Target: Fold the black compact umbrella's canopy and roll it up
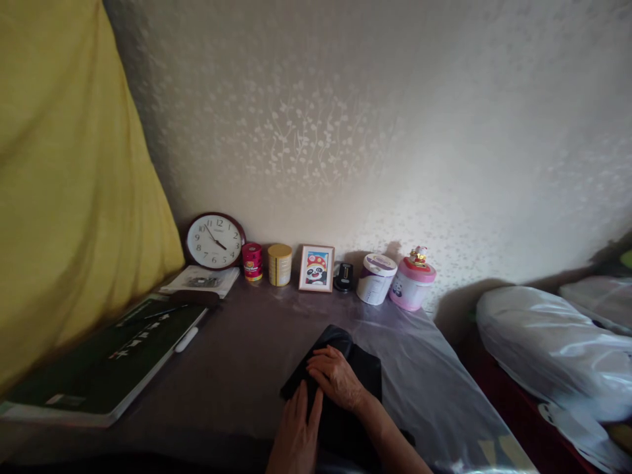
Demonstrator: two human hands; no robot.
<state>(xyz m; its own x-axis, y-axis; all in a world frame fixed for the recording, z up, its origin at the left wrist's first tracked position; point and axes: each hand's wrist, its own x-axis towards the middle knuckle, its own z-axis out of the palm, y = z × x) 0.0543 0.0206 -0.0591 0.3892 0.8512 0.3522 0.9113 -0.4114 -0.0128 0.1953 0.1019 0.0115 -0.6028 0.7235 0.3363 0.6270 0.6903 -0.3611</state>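
Note:
A black, soft, slightly shiny folded piece (358, 365), fabric or leather, lies on the table in front of me; its exact kind cannot be made out. My right hand (336, 380) rests on top of it, palm down, with the fingers stretched toward the left. Lower and to the left, my left hand (299, 424) lies along the piece's left side with straight fingers pointing away from me. Both hands are open and press flat without gripping. The near end of the black piece is partly hidden by my right forearm.
A large green book (123, 362) and a white marker (186, 340) lie left. Along the wall stand a clock (216, 241), a pink tin (252, 263), a yellow tin (280, 265), a framed panda picture (316, 269), a white tub (376, 280) and a pink tub (412, 284). White plastic bags (548, 342) sit right.

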